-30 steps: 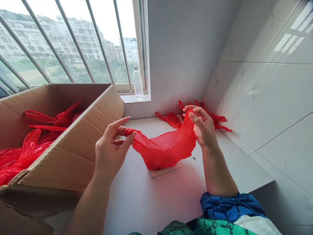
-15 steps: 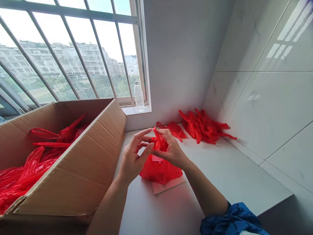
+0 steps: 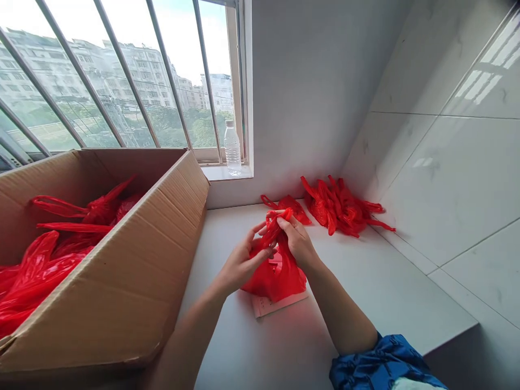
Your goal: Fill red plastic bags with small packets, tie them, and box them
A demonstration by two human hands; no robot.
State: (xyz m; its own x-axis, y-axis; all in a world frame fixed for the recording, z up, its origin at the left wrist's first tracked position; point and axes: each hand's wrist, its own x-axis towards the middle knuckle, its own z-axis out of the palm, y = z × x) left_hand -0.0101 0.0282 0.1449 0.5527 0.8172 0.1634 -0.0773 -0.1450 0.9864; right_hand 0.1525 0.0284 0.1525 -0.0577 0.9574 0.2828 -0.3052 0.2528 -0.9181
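A red plastic bag (image 3: 280, 284) stands on the white counter, with something pale showing through its opening. Its handles are bunched at the top between my two hands. My left hand (image 3: 244, 261) grips the handle plastic from the left, the thumb pointing right. On the other side, my right hand (image 3: 298, 241) pinches the top of the handles between thumb and fingers. Under the front of the bag lies a flat, pale booklet-like item (image 3: 280, 306), partly covered. Whether the handles are knotted is hidden by my fingers.
At the left is a large cardboard box (image 3: 134, 276) holding several red plastic bags (image 3: 65, 254). More red bags (image 3: 341, 208) lie against the back wall, a smaller one (image 3: 294, 208) beside them. A clear bottle (image 3: 232, 149) stands on the windowsill.
My right hand has risen and closed on the handle tops. My left hand has moved right and taken hold of the plastic. The view has tilted slightly downward.
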